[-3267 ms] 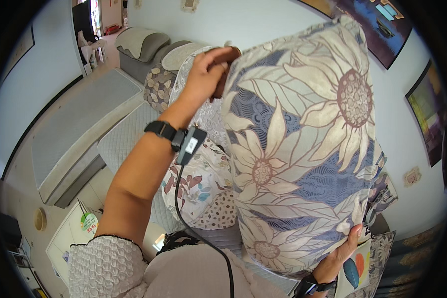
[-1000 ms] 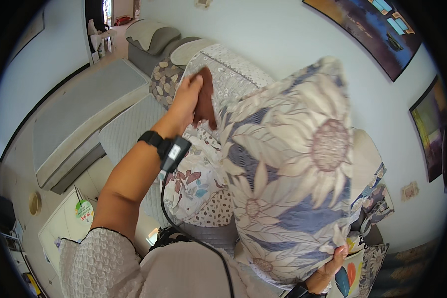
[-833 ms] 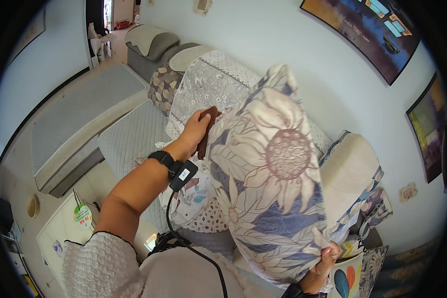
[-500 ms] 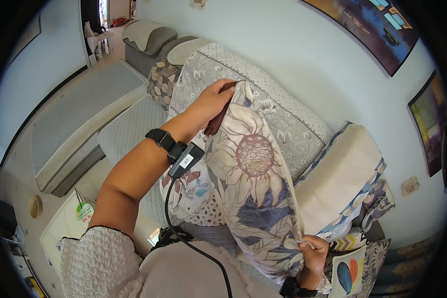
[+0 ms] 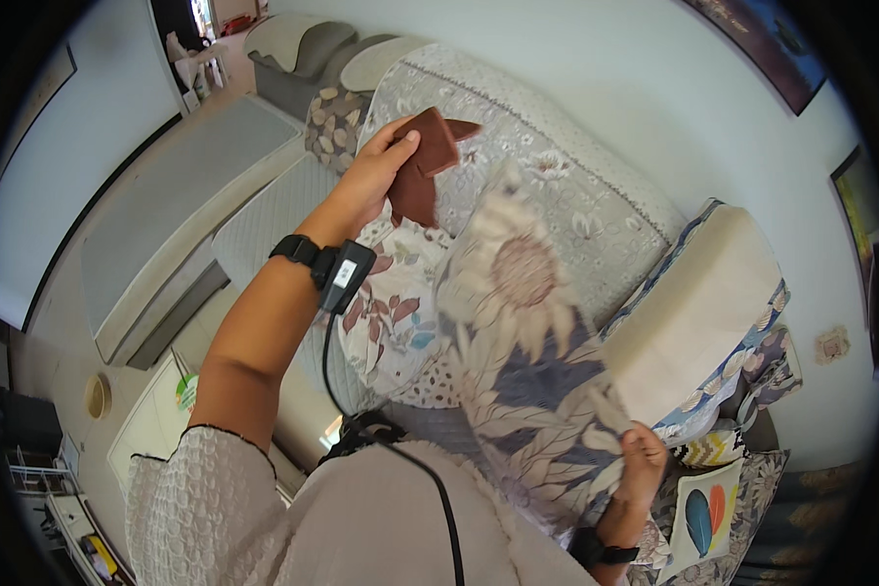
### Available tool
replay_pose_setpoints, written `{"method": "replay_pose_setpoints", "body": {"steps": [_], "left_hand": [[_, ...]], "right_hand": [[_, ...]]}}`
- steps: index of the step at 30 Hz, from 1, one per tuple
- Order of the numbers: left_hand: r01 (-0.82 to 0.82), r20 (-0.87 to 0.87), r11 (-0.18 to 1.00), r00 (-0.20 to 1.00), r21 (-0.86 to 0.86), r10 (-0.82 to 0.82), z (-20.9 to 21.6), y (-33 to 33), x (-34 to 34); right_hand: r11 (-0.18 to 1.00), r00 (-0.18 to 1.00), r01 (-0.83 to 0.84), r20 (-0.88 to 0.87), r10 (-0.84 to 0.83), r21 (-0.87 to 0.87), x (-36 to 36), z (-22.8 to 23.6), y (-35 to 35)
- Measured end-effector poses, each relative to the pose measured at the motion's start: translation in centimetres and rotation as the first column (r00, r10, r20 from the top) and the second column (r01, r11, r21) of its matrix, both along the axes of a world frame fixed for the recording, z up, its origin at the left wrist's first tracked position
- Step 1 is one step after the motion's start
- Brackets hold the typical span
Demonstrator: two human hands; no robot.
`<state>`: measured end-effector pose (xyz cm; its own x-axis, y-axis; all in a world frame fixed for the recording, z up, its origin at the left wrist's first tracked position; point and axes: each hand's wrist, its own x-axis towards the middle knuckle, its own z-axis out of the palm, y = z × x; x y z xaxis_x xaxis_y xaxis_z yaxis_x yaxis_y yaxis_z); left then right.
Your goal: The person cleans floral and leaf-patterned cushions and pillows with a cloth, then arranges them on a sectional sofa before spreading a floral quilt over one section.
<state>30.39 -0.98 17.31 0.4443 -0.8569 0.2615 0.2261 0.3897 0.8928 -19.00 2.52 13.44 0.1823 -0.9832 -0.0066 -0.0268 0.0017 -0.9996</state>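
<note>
My left hand (image 5: 379, 164) grips a folded reddish-brown cloth (image 5: 430, 146), its pointed ends sticking out above the sofa seat. From my right hand (image 5: 643, 459), its fingers closed on one edge, a fabric cover (image 5: 532, 366) with a large sunflower print stretches up and away. The cover's far end is loose and smeared by motion, apart from my left hand. Below the brown cloth lies a white fabric piece (image 5: 386, 322) with red and blue leaf print, partly behind the sunflower cover.
A grey floral sofa cover (image 5: 576, 220) spreads beneath the hands. To the right stands a cream-topped cushion (image 5: 698, 322), with a feather-print pillow (image 5: 698, 523) nearer me. A black cable (image 5: 439, 488) runs from my left wrist across my front. At left is a grey bench seat (image 5: 181, 210).
My left hand has let go of the sunflower cover's upper end and moved up and left with the brown cloth, which now shows fully. The cover's far end has dropped; my right hand still grips it.
</note>
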Motion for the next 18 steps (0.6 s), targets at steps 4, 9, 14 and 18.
{"method": "replay_pose_setpoints", "body": {"steps": [4,9,14,18], "left_hand": [[-0.102,0.061,0.987,0.994,0.125,0.095,-6.1,-0.2,0.1],[-0.262,0.537,0.957,0.794,-0.122,0.286,-5.2,0.4,-4.7],[0.428,0.387,0.904,0.832,0.008,-0.397,-4.1,2.7,-14.2],[0.678,0.777,0.735,0.455,0.015,-0.435,-6.7,6.2,-17.2]], "right_hand": [[0.999,0.969,-0.014,0.247,0.025,-0.049,0.1,1.8,-0.8],[0.998,0.923,-0.046,0.379,0.061,-0.048,2.8,3.8,-1.4],[0.998,0.862,-0.026,0.505,0.049,-0.053,2.3,3.2,-4.1],[0.997,0.838,0.005,0.545,0.035,-0.071,4.2,3.3,-5.7]]}}
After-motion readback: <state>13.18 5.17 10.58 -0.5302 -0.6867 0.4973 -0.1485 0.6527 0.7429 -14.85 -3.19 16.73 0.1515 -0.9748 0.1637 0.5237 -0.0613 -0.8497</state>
